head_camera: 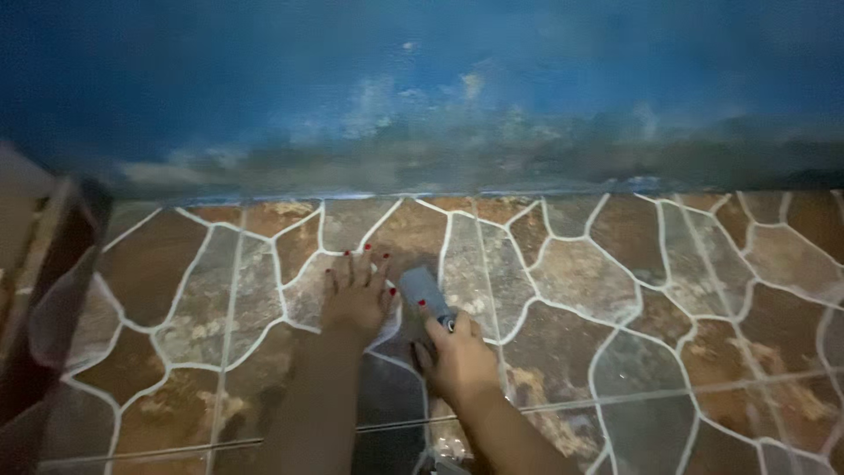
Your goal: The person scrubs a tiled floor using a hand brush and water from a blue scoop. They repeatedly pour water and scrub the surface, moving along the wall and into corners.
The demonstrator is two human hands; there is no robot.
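Left hand: the left hand (356, 295) lies flat, palm down, on the floor, fingers spread and pointing toward the wall, nails painted red; it grips nothing.
Right hand: the right hand (459, 356) is closed around the handle of a flat grey metal scraper blade (422, 288), thumb laid along the top, a red nail showing at the base of the blade.
Scraper position: the blade rests on the floor just beside the left hand, on its right, its wide end angled up and left toward the wall; the handle is hidden inside the fist apart from a small shiny part at the knuckles.
Floor: brown, rust and grey tiles printed as irregular stones with pale white joints (633, 290) run across the whole lower view; straight tile seams cross the pattern.
Wall: a blue painted wall (422, 79), worn to pale and greyish patches near its foot, meets the floor just beyond the fingertips.
Left edge: a dark reddish-brown wooden piece of furniture (53, 281), blurred, stands at the left edge, well apart from both hands.
In the way: nothing lies between the blade and the wall but bare tile.
Bottom edge: a small pale glossy patch near the right forearm, too unclear to identify.
Packages, labels, signs: none can be made out.
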